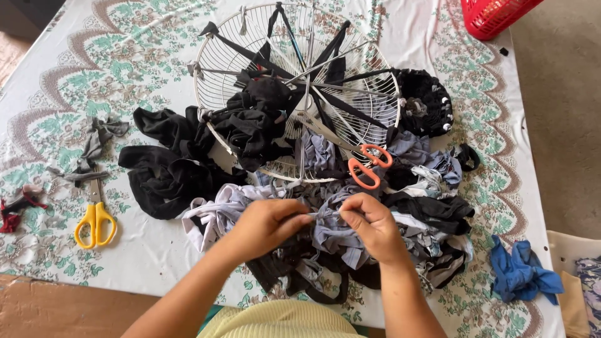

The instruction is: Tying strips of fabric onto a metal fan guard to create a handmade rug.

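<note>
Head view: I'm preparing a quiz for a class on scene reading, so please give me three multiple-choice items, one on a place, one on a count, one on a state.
1. Where do the orange-handled scissors lie?
A. on the lower rim of the wire fan guard
B. in the red basket
C. on the floor

2. How many pairs of scissors show?
A. one
B. two
C. four

3. What are the hands doing?
A. resting flat on the cloth
B. both pinching a grey fabric strip
C. holding the yellow scissors

Answers:
1 A, their handles rest at the guard's near edge, above the pile of rags.
2 B, the orange pair and the yellow-handled scissors at the left on the tablecloth.
3 B, the left hand and right hand meet on the strip, fingers closed.
</note>
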